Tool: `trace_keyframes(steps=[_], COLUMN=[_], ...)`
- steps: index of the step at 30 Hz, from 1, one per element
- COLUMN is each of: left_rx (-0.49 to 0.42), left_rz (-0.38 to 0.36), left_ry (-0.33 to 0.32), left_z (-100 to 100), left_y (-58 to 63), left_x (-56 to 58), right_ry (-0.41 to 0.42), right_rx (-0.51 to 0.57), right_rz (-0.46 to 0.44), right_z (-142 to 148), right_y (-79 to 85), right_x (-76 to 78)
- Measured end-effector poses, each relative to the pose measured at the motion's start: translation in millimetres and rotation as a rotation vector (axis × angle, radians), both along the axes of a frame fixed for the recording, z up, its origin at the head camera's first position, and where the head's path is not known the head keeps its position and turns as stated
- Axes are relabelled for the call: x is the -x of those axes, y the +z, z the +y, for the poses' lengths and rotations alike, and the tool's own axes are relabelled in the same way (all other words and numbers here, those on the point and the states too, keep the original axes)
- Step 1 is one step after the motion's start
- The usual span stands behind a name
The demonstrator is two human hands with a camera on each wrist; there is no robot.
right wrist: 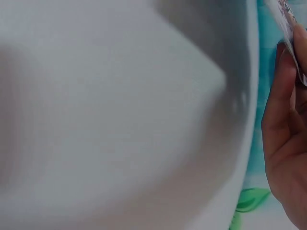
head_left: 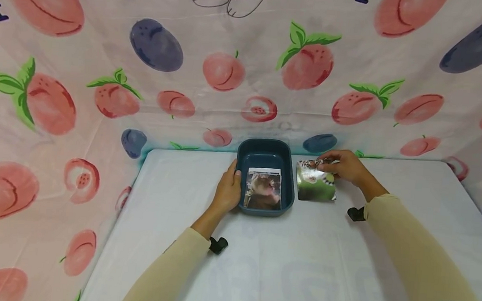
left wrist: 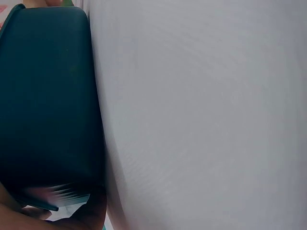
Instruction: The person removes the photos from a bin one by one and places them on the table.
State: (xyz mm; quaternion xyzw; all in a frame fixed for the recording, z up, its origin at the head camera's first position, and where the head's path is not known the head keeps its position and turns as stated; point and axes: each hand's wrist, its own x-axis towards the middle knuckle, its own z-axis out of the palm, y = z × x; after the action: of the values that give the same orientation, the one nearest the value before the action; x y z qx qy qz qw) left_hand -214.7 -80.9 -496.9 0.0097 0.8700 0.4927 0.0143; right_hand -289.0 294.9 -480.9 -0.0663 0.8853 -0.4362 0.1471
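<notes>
A dark blue plastic tray point(head_left: 288, 182) stands at the table's far edge. Its left side is gripped by my left hand point(head_left: 227, 189), thumb by the rim. In the left wrist view the same hand point(left wrist: 81, 218) shows at the bottom, partly cut off. Inside the tray lies a photo card point(head_left: 263, 190) with a brownish, blurry picture, over another white-edged card. My right hand point(head_left: 343, 167) pinches a glossy photo card point(head_left: 315, 187) by its upper right part, just right of the tray. That card has a tiger-like animal and green on it. The right wrist view shows the hand point(right wrist: 288, 148) holding the card's edge.
A white-covered table point(head_left: 299, 268) lies under everything. Behind and to the left hangs a cloth point(head_left: 242, 32) printed with peaches and dark blue fruit; it meets the table's far edge. Small black devices point(head_left: 218, 245) sit at both wrists.
</notes>
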Motion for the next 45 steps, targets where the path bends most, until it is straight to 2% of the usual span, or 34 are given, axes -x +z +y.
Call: trace_keyframes(steps=[6, 12, 19, 31, 38, 45], left_rx=[0.009, 0.016, 0.019, 0.035, 0.04, 0.041], left_rz=[0.003, 0.007, 0.011, 0.002, 0.0, 0.005], left_ry=[0.009, 0.002, -0.001, -0.002, -0.005, -0.001], left_z=[-0.7, -0.7, -0.9, 2.6, 3.7, 1.7], left_y=[-0.5, -1.9, -1.8, -2.0, 0.0, 2.1], left_x=[-0.3, -1.6, -0.7, -0.1, -1.0, -0.9], right_ry=[-0.009, -0.01, -0.016, -0.016, -0.043, 0.002], right_rx=[-0.157, -0.293, -0.341, -0.376, -0.372, -0.345], right_rz=[0.075, 0.164, 0.192, 0.183, 0.181, 0.29], right_z=[-8.1, -11.5, -15.0, -14.3, -17.8, -43.1], right_y=[-13.0, -20.1, -22.1, -22.0, -9.1, 27.8], right_x=[6.4, 5.6, 4.7, 4.9, 2.8, 7.7])
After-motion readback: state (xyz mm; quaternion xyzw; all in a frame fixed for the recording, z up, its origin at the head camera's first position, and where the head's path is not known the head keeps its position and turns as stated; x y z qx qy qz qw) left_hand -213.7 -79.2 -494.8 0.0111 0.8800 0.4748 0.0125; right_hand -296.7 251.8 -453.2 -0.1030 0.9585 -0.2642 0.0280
